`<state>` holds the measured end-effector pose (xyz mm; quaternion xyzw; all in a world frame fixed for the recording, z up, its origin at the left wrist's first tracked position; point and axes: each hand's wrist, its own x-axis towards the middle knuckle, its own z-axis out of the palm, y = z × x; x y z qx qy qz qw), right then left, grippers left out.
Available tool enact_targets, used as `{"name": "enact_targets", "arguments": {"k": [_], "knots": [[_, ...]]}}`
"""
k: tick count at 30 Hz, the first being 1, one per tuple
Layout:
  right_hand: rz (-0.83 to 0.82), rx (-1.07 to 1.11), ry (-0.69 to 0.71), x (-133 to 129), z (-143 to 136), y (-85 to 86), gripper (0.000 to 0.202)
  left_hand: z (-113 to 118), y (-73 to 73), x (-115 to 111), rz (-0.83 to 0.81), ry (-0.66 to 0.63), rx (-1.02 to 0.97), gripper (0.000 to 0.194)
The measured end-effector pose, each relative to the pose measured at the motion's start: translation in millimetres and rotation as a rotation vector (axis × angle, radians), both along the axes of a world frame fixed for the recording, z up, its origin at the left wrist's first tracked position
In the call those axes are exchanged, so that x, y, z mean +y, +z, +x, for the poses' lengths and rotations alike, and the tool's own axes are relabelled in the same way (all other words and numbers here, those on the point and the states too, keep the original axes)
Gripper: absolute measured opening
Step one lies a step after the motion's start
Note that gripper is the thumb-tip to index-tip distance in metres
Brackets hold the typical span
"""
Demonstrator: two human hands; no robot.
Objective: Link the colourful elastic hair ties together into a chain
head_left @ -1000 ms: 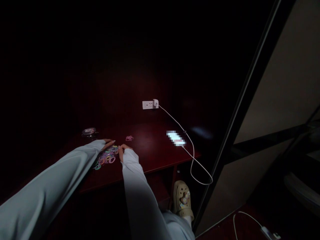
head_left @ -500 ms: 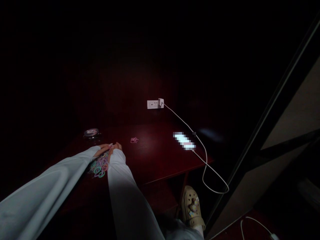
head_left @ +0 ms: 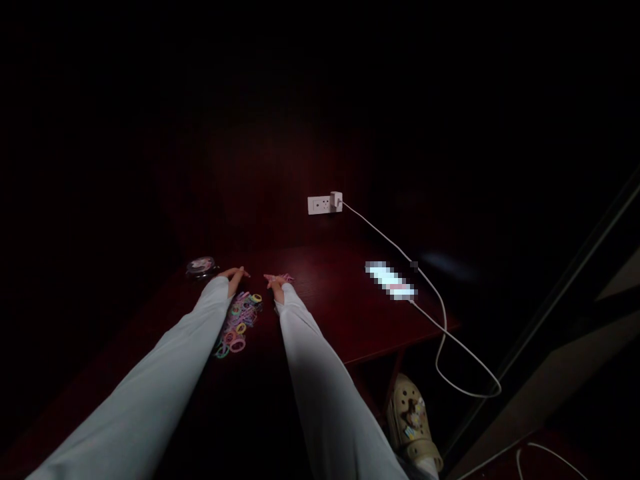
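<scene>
A colorful heap of hair ties (head_left: pixel 239 327) lies on the dark red table between my forearms. My left hand (head_left: pixel 234 277) is just beyond the heap's left side, fingers stretched out to the right, with nothing visible in them. To its right, my right hand (head_left: pixel 276 287) has its fingers closed on a pink hair tie (head_left: pixel 269 277), at the edge of a small pile of pink hair ties (head_left: pixel 287 277). The dim light and small size hide the exact finger grip.
Behind my left hand stands a round clear container (head_left: pixel 201 268) with pastel contents. A lit phone (head_left: pixel 391 280) lies at the right on a white cable (head_left: pixel 380 232), which runs to a charger in the wall socket (head_left: pixel 318 205). Below the table edge is a beige clog (head_left: pixel 411 417).
My hands have moved apart from above the multicolored heap. The right has gone rightward to the small pink pile; the left stays near the heap's far side. The view has shifted left.
</scene>
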<state>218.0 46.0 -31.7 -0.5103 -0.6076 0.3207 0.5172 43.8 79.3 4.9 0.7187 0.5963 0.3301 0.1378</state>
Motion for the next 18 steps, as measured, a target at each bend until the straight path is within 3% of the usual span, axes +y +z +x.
{"name": "enact_targets", "arguments": {"k": [3, 9, 14, 18], "knots": [[-0.008, 0.136, 0.070, 9, 12, -7.2, 0.047, 4, -1.5, -9, 0.156, 0.088, 0.144, 0.052], [-0.058, 0.078, 0.050, 7, 17, -4.1, 0.046, 8, 2.9, -20, 0.294, 0.053, 0.292, 0.047], [-0.037, 0.176, -0.001, 8, 14, -0.3, 0.043, 7, -7.8, -11, 0.150, -0.186, 0.286, 0.051], [-0.130, 0.234, -0.030, 14, 15, -3.1, 0.044, 11, -15.8, -21, 0.131, -0.347, 0.379, 0.047]]}}
